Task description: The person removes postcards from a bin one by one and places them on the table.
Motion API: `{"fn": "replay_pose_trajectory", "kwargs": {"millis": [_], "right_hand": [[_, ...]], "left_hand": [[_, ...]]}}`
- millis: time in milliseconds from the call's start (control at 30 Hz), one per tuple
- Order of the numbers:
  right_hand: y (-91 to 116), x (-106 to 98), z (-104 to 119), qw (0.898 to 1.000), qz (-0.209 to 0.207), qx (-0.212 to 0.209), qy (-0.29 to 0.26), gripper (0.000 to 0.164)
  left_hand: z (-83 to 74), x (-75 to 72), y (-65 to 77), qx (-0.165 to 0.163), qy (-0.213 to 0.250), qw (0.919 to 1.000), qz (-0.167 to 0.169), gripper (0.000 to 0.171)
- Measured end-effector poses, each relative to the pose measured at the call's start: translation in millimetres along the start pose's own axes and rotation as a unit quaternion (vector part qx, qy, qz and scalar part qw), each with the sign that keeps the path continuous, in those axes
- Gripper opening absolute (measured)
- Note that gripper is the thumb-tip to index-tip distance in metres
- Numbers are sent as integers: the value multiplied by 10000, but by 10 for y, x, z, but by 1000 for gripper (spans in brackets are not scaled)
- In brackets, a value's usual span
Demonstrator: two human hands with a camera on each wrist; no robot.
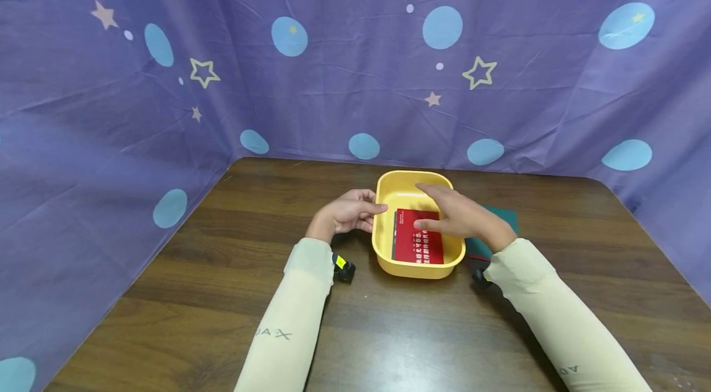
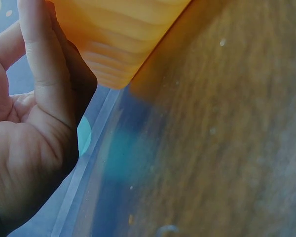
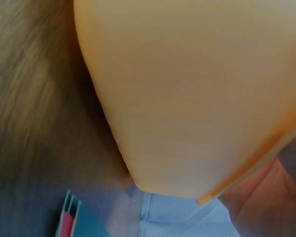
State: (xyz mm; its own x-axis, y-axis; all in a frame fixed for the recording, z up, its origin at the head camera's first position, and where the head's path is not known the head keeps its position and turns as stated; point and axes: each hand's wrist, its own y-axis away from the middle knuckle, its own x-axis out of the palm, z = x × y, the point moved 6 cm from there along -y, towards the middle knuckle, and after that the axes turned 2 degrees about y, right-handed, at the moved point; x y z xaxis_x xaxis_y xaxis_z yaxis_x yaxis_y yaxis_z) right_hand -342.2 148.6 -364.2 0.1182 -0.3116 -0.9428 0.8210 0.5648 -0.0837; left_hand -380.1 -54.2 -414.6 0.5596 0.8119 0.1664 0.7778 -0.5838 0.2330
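A yellow plastic bin (image 1: 419, 271) stands on the table with a red booklet (image 1: 408, 237) lying inside; white characters run across the booklet's cover. At the bin's left side, my left hand (image 1: 351, 212) grips the rim, thumb on top and fingers outside against the wall. My right hand (image 1: 452, 210) reaches over the right rim, thumb and fingers spread above the booklet, holding nothing. The left wrist view shows the ribbed outer wall of the bin (image 2: 123, 44) beside my fingers. Its smooth outer side (image 3: 187, 98) fills much of the right wrist view.
A teal book (image 1: 504, 219) lies on the table right of the bin, partly hidden beneath my right hand and wrist. Behind the brown wooden table (image 1: 222, 330) hangs a purple curtain (image 1: 344, 95) with stars and blue ovals. A black wrist device (image 1: 344, 269) sits by my left cuff.
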Motion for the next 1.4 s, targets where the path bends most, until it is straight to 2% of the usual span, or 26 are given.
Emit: {"fn": "replay_pose_trajectory", "kwargs": {"millis": [200,433,633,900,1100,1400], "right_hand": [[-33,110,42,9982,448,83,392,100],[-37,186,84,9864,971,112,1322,116],[-54,204,104,9801,1198,171,1570,121],[-79,265,73,9737,1321,311,1831,123],[-87,288,75,9727,1424,422,1783,123],[-88,233,96,9768,1037,361,1840,117]], "left_hand": [[11,-2,-7,5,-5,10000,10,19],[-15,-1,-1,-6,17,10000,11,19],[-5,-21,-15,-41,35,10000,-24,18],[21,-21,-21,-15,42,10000,-46,17],[18,-11,-5,-23,4,10000,-17,19],[-7,-5,-6,18,17,10000,-2,18]]}}
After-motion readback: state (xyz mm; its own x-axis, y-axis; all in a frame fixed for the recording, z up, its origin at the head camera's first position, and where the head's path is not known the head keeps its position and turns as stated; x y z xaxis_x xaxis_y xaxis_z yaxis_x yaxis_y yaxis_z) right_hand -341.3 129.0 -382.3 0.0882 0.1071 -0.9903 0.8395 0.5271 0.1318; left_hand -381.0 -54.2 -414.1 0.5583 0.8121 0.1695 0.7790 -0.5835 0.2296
